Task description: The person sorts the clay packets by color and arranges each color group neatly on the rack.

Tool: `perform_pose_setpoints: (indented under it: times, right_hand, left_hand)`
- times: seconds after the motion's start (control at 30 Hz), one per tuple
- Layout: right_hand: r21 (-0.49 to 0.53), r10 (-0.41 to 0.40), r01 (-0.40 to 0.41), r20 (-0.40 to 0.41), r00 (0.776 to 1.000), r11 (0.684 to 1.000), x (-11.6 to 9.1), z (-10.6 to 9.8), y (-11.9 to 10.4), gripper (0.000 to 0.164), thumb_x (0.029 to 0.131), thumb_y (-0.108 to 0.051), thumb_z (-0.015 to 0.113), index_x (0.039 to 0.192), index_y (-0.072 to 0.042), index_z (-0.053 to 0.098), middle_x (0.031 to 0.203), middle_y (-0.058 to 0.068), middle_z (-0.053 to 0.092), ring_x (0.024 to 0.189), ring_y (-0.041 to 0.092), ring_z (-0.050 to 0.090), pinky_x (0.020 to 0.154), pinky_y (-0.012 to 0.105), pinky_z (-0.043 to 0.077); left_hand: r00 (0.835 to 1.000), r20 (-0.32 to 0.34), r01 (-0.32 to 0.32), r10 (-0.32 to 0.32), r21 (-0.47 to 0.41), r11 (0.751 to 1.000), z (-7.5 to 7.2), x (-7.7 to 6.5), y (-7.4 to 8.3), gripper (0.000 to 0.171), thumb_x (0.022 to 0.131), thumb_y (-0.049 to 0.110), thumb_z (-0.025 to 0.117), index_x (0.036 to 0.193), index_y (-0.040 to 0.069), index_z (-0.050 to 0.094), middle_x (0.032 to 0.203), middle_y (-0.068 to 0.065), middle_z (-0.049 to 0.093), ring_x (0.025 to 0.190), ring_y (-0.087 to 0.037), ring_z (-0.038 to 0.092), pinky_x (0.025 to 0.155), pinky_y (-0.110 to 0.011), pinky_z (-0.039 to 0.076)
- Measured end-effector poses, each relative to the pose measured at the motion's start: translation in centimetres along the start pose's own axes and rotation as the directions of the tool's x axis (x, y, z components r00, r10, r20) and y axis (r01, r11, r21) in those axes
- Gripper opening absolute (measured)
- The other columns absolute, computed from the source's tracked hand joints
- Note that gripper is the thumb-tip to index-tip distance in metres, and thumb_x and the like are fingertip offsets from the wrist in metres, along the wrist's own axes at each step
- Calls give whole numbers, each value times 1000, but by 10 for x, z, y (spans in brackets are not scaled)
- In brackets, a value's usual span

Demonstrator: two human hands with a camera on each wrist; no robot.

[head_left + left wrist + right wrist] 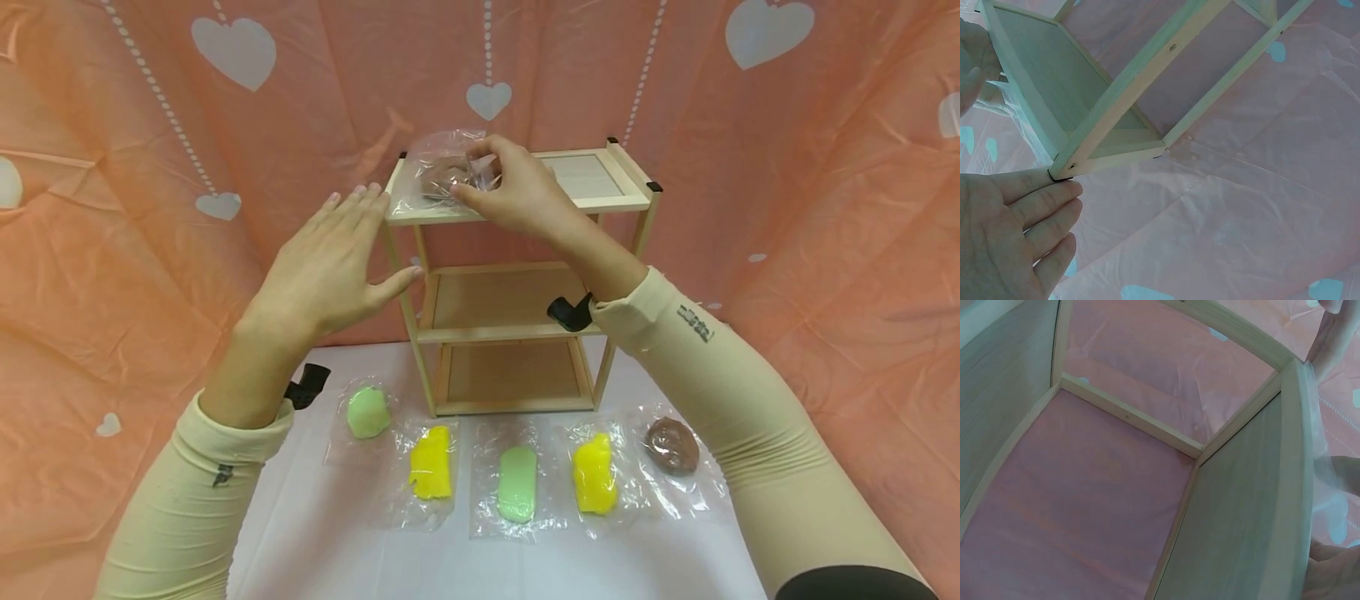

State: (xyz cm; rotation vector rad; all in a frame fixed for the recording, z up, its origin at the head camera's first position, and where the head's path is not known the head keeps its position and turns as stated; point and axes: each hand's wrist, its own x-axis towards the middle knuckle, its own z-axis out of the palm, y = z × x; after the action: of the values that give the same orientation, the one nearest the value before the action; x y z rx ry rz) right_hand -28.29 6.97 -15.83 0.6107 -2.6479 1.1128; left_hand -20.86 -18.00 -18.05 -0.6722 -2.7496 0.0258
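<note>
On the top shelf of a small wooden rack lies a brown clay-like lump in a clear plastic bag. My right hand pinches the right side of this bag between thumb and fingers. In the right wrist view only parts of that hand's fingers show past the shelf edge. My left hand has its fingers straight, at the rack's left front corner. The left wrist view has its fingertips touching the black-capped corner.
Along the white table, bagged lumps lie in front of the rack: round green, yellow, long green, another yellow and brown. A pink curtain with white hearts hangs behind.
</note>
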Motion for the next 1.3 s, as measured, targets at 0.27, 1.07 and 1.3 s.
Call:
perform_pose_setpoints:
  times: [0.27,1.07,1.3]
  right_hand:
    - [-130,-2,-3,-42,999,992,1,3,1,57,101,-43,71,147,-12,57,133,5,69,127,22,62,116,45,36]
    - [-99,-110,98,-121,987,990,-19,2,10,60,101,-43,70,151,-12,57,149,11,55,133,27,46,114,40,37]
    - [-9,-247,250,-206,947,968,-36,0,18,55,99,-28,76,145,-4,61,146,14,60,136,27,50,117,35,39]
  left_hand:
    - [1000,-1,-1,1,-4,1000,0,-1,0,98,105,59,56,170,-4,17,177,-22,19,165,-36,16,137,-43,4]
    - [1000,3,8,-8,0,1000,1,-1,1,98,105,58,57,169,-5,17,176,-23,21,165,-36,16,137,-43,4]
    - [1000,-3,7,-7,0,1000,1,0,2,98,105,57,58,169,-5,19,176,-24,22,165,-36,17,137,-43,4]
